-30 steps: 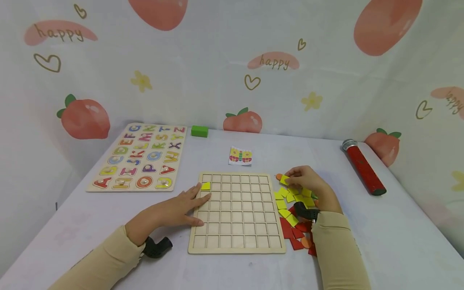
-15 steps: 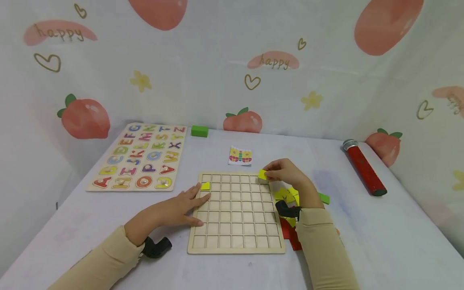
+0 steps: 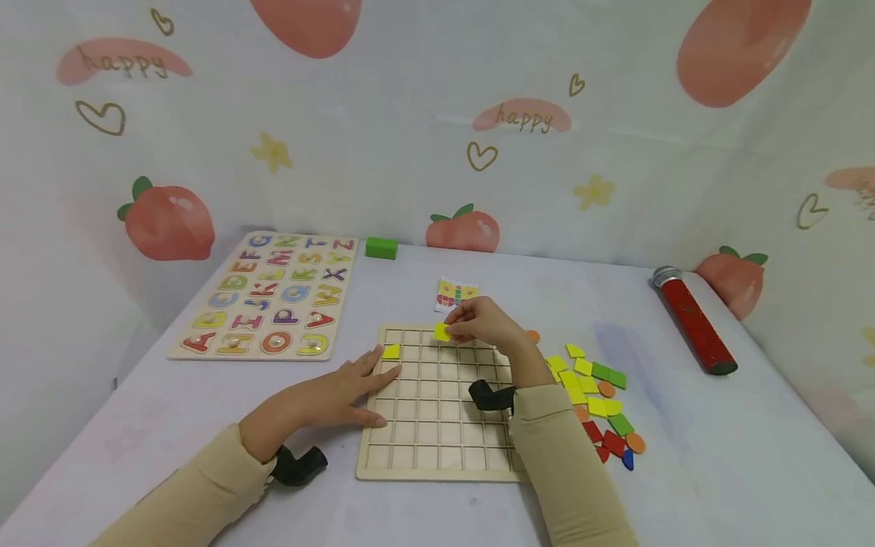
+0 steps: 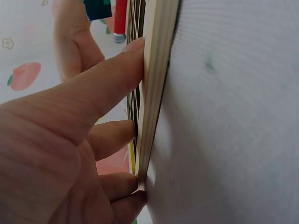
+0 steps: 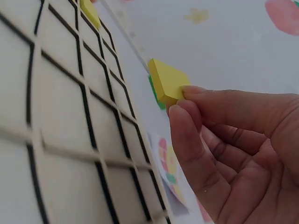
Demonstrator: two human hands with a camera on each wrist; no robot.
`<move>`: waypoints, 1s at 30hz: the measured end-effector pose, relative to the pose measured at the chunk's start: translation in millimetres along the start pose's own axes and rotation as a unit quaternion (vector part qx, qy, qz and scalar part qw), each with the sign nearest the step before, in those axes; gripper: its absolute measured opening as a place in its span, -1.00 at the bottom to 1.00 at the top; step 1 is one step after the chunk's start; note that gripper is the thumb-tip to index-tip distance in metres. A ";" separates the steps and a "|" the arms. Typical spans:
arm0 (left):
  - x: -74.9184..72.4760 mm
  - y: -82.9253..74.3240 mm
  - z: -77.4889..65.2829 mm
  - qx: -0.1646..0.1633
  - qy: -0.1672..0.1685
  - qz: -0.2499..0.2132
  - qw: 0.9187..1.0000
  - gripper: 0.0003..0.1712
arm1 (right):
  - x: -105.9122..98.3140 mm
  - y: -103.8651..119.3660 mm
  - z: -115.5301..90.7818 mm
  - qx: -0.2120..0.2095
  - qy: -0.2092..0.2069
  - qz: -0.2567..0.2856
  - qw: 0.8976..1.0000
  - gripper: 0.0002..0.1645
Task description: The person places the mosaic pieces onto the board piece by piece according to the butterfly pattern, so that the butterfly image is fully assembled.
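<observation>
On the bench (image 3: 424, 516), centre: grid board (image 3: 437, 433) of light wood, lying flat; one yellow piece (image 3: 391, 351) sits in its leftmost column, second row from the far edge.
Yellow tile (image 3: 441, 332): held at the middle of the grid board's far edge. Head view shows its face; right wrist view adds its thick side and a gap between tile and grid.
Right hand (image 3: 481, 323): pinching the yellow tile between thumb and finger. Right wrist view shows the grip at one end of the tile, the other end projecting free.
Left hand (image 3: 335, 395): fingers spread on the left border of the grid board. Left wrist view alone shows the board's layered side, with the thumb tip against its upper edge.
Picture card (image 3: 447, 295): on the bench beyond the grid board. Right hand covers part of it in head view; right wrist view shows a section of its printed pattern.
Loose pieces (image 3: 570, 378): head view only; right of the grid board, in yellow, green, orange, red and blue.
Red microphone (image 3: 696, 323): far right in head view; one end visible in left wrist view.
Letter board (image 3: 266, 296): head view only; rear left, near the green block (image 3: 381, 248).
</observation>
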State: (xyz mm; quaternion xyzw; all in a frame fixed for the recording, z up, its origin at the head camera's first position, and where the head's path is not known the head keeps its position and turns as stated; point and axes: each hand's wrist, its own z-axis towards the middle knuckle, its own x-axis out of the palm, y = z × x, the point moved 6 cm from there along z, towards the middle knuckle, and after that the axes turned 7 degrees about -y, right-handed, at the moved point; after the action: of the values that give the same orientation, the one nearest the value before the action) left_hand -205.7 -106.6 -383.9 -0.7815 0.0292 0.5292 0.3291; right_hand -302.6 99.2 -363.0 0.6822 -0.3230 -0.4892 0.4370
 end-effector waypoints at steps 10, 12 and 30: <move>-0.9 1.0 1.8 -0.002 -0.001 0.009 1.000 -0.06 | 43.1 2.6 14.8 0.010 0.021 -0.031 0.999 -0.84; -0.3 1.0 2.0 0.002 -0.001 0.008 1.000 -0.06 | 46.9 1.6 14.8 0.008 0.025 -0.043 0.999 -0.84; -3.0 -4.4 1.1 0.029 -0.006 0.005 1.000 -0.05 | 50.3 2.2 11.5 -0.016 0.012 -0.097 0.995 -0.88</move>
State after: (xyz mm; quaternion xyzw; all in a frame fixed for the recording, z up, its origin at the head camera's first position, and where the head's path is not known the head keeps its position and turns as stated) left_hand -206.2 -103.5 -379.5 -0.7685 0.0461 0.5343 0.3491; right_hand -297.8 51.4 -381.9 0.7089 -0.2422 -0.5263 0.4023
